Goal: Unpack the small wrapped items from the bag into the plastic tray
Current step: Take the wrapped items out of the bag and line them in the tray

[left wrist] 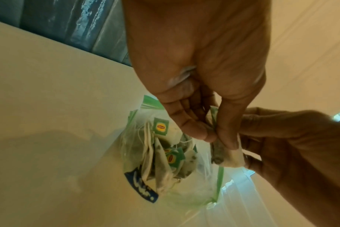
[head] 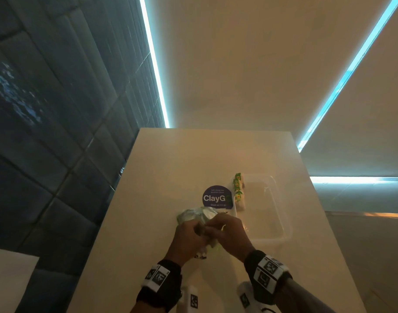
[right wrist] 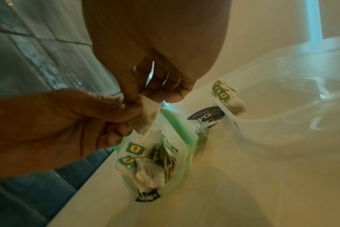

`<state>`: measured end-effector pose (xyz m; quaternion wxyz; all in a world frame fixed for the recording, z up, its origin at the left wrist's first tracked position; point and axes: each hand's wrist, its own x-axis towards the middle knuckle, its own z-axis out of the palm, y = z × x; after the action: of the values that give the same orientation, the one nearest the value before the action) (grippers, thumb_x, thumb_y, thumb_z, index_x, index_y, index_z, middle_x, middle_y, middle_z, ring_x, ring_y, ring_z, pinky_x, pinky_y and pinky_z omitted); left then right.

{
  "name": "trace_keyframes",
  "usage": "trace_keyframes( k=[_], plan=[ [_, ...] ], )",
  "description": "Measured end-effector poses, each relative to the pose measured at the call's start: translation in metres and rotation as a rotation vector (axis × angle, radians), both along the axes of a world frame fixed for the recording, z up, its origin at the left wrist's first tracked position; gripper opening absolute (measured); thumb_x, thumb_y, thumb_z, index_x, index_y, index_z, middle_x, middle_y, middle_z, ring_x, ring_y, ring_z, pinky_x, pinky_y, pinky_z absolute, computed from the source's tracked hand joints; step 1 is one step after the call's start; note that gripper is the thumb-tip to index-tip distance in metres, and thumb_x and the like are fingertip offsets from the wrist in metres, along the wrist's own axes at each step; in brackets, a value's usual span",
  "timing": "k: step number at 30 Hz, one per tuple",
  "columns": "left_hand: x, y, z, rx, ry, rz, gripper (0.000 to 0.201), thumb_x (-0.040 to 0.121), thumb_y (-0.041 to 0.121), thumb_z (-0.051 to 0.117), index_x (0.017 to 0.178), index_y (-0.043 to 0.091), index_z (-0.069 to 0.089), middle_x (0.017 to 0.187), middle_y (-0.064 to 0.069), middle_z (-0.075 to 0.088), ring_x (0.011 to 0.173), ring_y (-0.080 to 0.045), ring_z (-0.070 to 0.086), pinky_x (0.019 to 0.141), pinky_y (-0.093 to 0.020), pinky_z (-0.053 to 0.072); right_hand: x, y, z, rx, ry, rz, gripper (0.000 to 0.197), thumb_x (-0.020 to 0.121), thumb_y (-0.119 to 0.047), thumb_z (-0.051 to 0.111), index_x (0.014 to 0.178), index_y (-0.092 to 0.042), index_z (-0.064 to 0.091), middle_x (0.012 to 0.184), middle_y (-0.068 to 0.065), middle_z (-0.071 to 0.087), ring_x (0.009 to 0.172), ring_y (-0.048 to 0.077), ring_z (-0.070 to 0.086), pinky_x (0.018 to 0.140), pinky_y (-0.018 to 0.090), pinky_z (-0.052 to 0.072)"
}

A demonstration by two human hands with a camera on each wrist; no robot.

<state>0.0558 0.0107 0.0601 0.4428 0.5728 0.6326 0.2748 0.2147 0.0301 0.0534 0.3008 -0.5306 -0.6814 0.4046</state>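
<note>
**Both hands on 1 tea bag above the bag**

The left hand (left wrist: 194, 76) and the right hand (right wrist: 155, 53) both pinch 1 tea bag (right wrist: 145, 118) over the open zip bag (right wrist: 157, 161) on the worktop (head: 170, 159). 3 tea bags (head: 238, 192) lie in the plastic tray (head: 281, 213).

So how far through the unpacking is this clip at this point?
Early. Done: a few tea bags sit in a row at the left end of the plastic tray. In hand: the left hand and right hand both pinch one tea bag above the zip bag. Left: many tagged bags remain inside it.
</note>
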Motion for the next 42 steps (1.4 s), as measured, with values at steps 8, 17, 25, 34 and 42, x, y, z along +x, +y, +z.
trace_keyframes(
  k=[8,17,25,34,42],
  plan=[
    [-0.004,0.003,0.008,0.038,-0.043,0.066,0.026,0.071,0.018,0.084,0.087,0.023,0.065,0.086,0.004,0.073,0.08,-0.002,0.07,0.069,-0.016,0.056,0.003,0.003,-0.001,-0.18,0.136,-0.021,0.012,0.081,-0.023,0.077,0.083,-0.011,0.074,0.079,0.004,0.07,0.07,0.007,0.062,0.068,0.021,0.051],
    [-0.009,-0.016,0.004,0.052,0.614,-0.169,0.025,0.084,0.035,0.056,0.103,0.035,0.07,0.103,0.007,0.072,0.096,-0.017,0.068,0.082,-0.03,0.055,0.015,0.001,-0.008,-0.217,0.166,-0.114,0.01,0.083,-0.016,0.074,0.076,-0.01,0.072,0.073,0.005,0.069,0.068,0.017,0.065,0.07,0.035,0.056],
    [-0.004,-0.019,-0.017,0.049,0.691,-0.201,0.026,0.087,0.047,0.054,0.103,0.036,0.072,0.107,0.011,0.072,0.098,-0.013,0.067,0.085,-0.025,0.052,0.02,-0.002,-0.004,-0.25,0.197,-0.107,0.01,0.085,-0.015,0.072,0.081,-0.006,0.073,0.075,0.006,0.069,0.064,0.007,0.061,0.065,0.022,0.052],
    [-0.003,-0.012,-0.021,-0.048,0.065,0.135,0.02,0.072,0.043,0.081,0.089,0.032,0.078,0.082,0.022,0.073,0.078,0.01,0.065,0.067,-0.009,0.049,0.029,-0.008,-0.003,-0.325,0.36,-0.208,0.014,0.088,-0.011,0.068,0.086,0.003,0.07,0.085,0.025,0.068,0.07,0.023,0.061,0.065,0.036,0.052],
    [-0.009,-0.008,-0.023,-0.074,-0.014,0.219,0.011,0.078,0.03,0.078,0.088,0.025,0.078,0.081,0.015,0.073,0.08,0.006,0.066,0.063,-0.004,0.045,0.031,-0.015,-0.004,-0.354,0.363,-0.149,0.013,0.088,-0.011,0.067,0.089,0.001,0.07,0.089,0.021,0.069,0.077,0.025,0.063,0.074,0.038,0.053]
  ],
)
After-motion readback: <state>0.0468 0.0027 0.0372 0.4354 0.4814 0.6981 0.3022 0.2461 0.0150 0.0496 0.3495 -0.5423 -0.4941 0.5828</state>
